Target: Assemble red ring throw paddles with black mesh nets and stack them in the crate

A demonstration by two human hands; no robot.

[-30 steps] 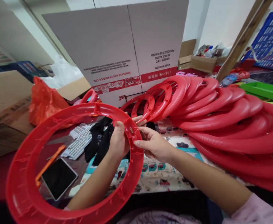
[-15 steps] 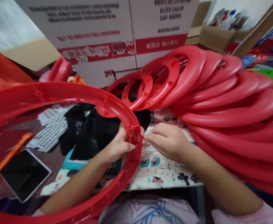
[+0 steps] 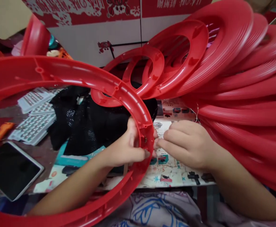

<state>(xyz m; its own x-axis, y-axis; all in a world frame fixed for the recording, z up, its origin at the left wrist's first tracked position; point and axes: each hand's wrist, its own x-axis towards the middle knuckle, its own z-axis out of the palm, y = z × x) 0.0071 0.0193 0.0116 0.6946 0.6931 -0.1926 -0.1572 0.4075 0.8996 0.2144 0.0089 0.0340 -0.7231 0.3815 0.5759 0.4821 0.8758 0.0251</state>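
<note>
Both hands pinch: left hand (image 3: 126, 153) the red ring (image 3: 81, 74), right hand (image 3: 191, 145), touching those fingers (image 3: 140, 154), something unclear; seemingly fine handwork, next needing steadiness.

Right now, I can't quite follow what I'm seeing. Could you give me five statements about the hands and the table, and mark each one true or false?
1. The left hand grips a large red ring. True.
2. The right hand is inside the large red ring's opening. False: the right hand is beside its outer edge.
3. Black material shows through the ring's opening. True.
4. The dark-screened device lies to the right of the black material. False: the dark-screened device lies to its left in the picture.
5. The piled rings at the picture's right are red. True.
</note>
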